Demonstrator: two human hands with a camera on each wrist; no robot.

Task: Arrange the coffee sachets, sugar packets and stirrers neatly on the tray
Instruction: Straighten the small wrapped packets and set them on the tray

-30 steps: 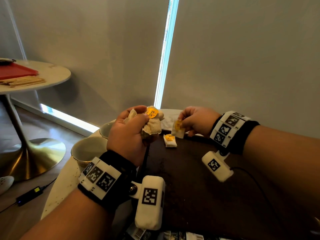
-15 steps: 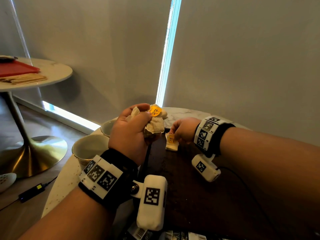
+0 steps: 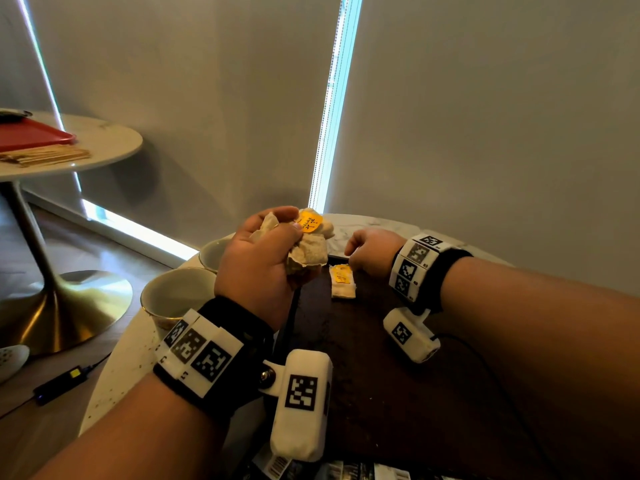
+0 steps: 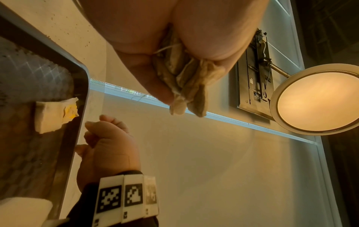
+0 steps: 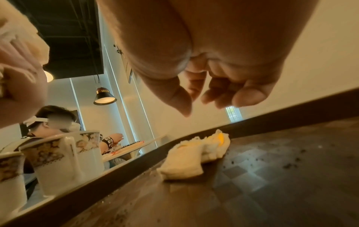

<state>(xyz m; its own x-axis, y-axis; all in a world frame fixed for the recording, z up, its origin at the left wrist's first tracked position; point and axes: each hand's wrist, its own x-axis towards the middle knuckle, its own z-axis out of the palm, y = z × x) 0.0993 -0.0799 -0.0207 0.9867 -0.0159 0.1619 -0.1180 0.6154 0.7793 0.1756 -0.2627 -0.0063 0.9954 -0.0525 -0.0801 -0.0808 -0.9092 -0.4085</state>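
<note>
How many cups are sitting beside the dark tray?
2. The nearer cup stands on the table left of the tray, by the left wrist; the farther cup sits behind it, partly hidden by the left hand.

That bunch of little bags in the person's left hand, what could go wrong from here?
The left hand grips a crumpled bunch of sachets above the tray's edge; some hang loose below the fingers, so one might slip out and miss the tray. Two cups stand close beside that hand and could be knocked. Squeezing might also burst a sachet; dark specks already lie on the tray.
</note>
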